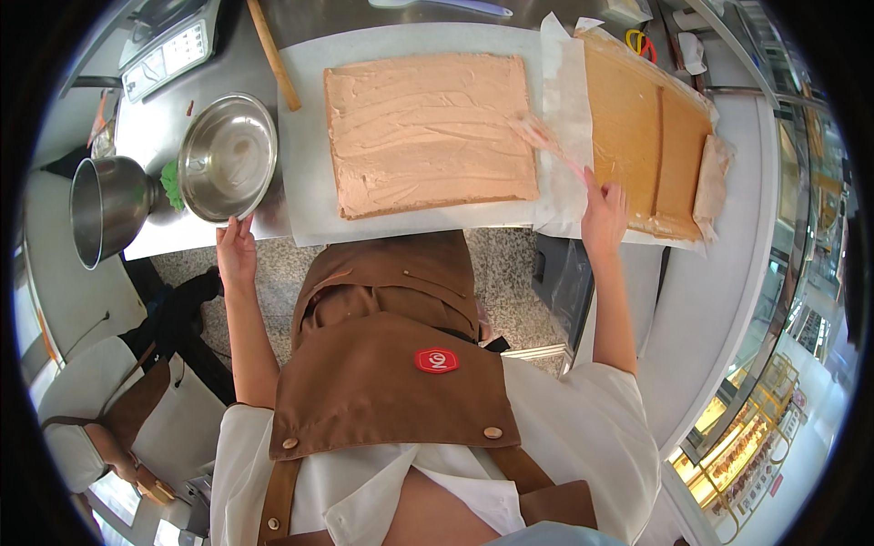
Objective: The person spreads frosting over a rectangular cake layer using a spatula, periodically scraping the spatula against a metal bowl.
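A rectangular sheet of sponge cake (pixel 430 136) lies on white parchment paper (pixel 307 136), its top covered with pinkish-tan cream in wavy streaks. With my right hand (pixel 605 215) I grip the pink handle of a spatula (pixel 539 133); its cream-smeared blade rests at the cake's right edge. My left hand (pixel 237 252) has its fingertips on the near rim of a stainless steel bowl (pixel 229 157), which is tilted and holds only traces of residue. To the right of the parchment lies a second, golden-brown cake sheet (pixel 625 130) on its own paper, a dark line running across it.
A deep metal mixing bowl (pixel 109 208) and a green cloth (pixel 171 184) are left of the bowl. A wooden stick (pixel 274 54) lies behind it, near a digital scale (pixel 167 61). Another spatula (pixel 444 5) and scissors (pixel 640 45) lie farther back. Another person (pixel 130 403) stands at left.
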A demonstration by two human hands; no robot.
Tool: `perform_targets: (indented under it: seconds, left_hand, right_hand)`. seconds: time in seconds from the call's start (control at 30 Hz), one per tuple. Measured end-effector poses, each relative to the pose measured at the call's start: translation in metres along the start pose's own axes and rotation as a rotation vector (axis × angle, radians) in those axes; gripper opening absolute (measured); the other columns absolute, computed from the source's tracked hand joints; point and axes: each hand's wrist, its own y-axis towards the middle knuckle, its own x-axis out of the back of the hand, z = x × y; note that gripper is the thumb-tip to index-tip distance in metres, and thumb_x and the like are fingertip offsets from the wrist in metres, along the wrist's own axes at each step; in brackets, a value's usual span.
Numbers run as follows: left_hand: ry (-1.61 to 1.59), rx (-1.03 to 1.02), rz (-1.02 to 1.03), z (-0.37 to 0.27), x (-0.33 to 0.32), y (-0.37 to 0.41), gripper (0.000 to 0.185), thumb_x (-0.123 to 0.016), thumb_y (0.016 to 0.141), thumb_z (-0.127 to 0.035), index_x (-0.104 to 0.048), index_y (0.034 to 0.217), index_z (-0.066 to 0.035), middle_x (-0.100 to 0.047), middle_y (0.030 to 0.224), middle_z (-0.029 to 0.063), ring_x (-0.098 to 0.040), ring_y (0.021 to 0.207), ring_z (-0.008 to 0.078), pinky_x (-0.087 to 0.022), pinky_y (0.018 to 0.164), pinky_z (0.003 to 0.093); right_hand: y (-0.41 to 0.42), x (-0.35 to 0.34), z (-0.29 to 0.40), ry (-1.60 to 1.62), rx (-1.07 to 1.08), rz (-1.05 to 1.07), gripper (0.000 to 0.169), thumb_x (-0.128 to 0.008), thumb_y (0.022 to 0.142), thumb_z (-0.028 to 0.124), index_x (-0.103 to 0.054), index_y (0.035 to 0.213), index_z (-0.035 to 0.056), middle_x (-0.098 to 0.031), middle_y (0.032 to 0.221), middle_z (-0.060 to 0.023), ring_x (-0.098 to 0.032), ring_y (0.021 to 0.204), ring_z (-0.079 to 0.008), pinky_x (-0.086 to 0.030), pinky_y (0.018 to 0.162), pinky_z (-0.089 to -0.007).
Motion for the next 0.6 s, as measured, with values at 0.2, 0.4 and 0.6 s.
perform_targets:
  seconds: [0.2,0.4,0.6]
  left_hand:
    - [-0.019,0.008,0.012,0.001,0.009,0.001,0.017,-0.055,0.094,-0.003,-0.056,0.110,-0.004,-0.065,0.106,0.0069,-0.065,0.098,0.0227,-0.049,0.058,0.0208]
    - [-0.039,0.021,0.023,0.001,0.005,0.000,0.013,-0.056,0.093,-0.003,-0.057,0.106,-0.004,-0.065,0.103,0.0075,-0.065,0.098,0.0238,-0.048,0.057,0.0204]
    - [-0.056,0.041,0.012,-0.002,-0.001,-0.001,0.012,-0.057,0.092,-0.003,-0.057,0.105,-0.004,-0.064,0.099,0.0065,-0.065,0.100,0.0244,-0.048,0.058,0.0213]
  right_hand:
    - [-0.056,0.046,-0.005,0.053,-0.088,0.048,0.046,-0.060,0.083,0.000,-0.062,0.126,0.0167,-0.050,0.089,-0.0103,-0.053,0.083,-0.0281,-0.045,0.076,-0.0380]
    - [-0.026,0.058,0.018,0.214,-0.178,-0.023,0.043,-0.059,0.086,0.001,-0.061,0.126,0.0160,-0.052,0.091,-0.0110,-0.053,0.084,-0.0284,-0.045,0.076,-0.0388]
    - [0.023,0.015,0.063,0.128,-0.145,-0.006,0.040,-0.062,0.083,0.003,-0.062,0.122,0.0115,-0.051,0.090,-0.0104,-0.054,0.085,-0.0289,-0.046,0.073,-0.0393]
